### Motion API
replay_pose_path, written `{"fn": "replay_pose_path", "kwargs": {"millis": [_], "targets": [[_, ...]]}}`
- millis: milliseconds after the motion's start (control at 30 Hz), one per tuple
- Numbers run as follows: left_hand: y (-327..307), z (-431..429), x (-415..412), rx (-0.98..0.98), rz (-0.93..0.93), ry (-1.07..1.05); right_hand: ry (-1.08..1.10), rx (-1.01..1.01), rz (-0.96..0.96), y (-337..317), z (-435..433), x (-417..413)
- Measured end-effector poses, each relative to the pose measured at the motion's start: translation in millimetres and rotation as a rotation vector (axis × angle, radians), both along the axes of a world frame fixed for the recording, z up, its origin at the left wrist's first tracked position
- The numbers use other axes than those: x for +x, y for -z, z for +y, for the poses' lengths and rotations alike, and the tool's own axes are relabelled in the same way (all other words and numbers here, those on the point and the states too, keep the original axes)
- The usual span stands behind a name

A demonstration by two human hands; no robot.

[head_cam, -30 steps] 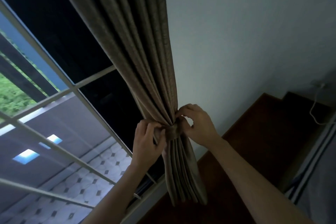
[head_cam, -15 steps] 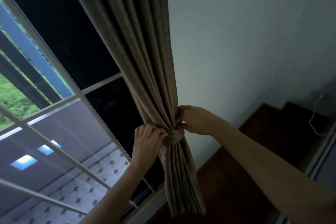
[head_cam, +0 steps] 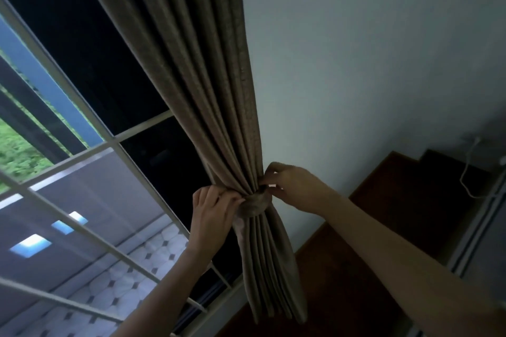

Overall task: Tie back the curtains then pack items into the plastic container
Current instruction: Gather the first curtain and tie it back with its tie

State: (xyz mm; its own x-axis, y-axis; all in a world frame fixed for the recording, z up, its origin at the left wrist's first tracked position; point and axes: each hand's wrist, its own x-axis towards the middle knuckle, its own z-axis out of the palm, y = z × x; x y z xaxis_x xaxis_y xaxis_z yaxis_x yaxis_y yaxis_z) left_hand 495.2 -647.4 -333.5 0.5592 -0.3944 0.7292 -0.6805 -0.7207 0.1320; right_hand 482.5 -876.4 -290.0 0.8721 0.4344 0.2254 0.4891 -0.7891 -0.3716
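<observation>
Over on the left there's a window [head_cam: 90,161] with white bars, dusk outside. Next comes the left hand [head_cam: 212,216], fingers pinched on the left edge of the tieback band [head_cam: 253,204] that cinches the brown curtain [head_cam: 208,90] into a tight bundle. Right of it, the right hand [head_cam: 294,189] pinches the band's upper right side against the pale wall [head_cam: 369,63]. Farther right, dark wooden stairs [head_cam: 397,213] and a white cable [head_cam: 469,169].

Dim room: pale wall [head_cam: 369,63] at right, white-barred window [head_cam: 82,145] at left, dark wooden floor [head_cam: 342,268] below, white cable [head_cam: 465,172] near the corner.
</observation>
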Motion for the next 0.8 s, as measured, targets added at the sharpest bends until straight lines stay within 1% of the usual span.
{"fn": "replay_pose_path", "kwargs": {"millis": [100,233,333,433,533,600,700,800], "targets": [[1.1,-0.1,1.9,-0.018,0.039,-0.03,0.024,-0.033,0.014,2.5,2.7,3.1],[-0.8,-1.4,3.2,0.008,-0.019,-0.005,0.049,-0.107,0.05,-12.3,7.4,7.9],[-3.4,-3.3,4.0,0.017,-0.024,-0.005,0.062,-0.15,0.036,-15.4,9.4,9.0],[-3.8,-2.8,3.2,0.022,-0.031,-0.012,0.07,-0.149,-0.015,-11.7,9.5,10.4],[-5.0,-2.2,2.3,0.008,-0.022,-0.02,0.047,-0.155,-0.131,-6.6,8.8,13.0],[-7.1,-2.3,1.1,0.004,-0.04,-0.017,0.051,-0.131,-0.218,-0.8,6.7,13.9],[-8.4,-3.4,-2.6,-0.003,-0.051,-0.014,0.084,-0.068,-0.281,8.7,5.0,8.5],[-4.2,-3.3,-2.7,-0.047,-0.003,-0.038,0.156,0.131,-0.262,11.7,1.8,1.8]]}}
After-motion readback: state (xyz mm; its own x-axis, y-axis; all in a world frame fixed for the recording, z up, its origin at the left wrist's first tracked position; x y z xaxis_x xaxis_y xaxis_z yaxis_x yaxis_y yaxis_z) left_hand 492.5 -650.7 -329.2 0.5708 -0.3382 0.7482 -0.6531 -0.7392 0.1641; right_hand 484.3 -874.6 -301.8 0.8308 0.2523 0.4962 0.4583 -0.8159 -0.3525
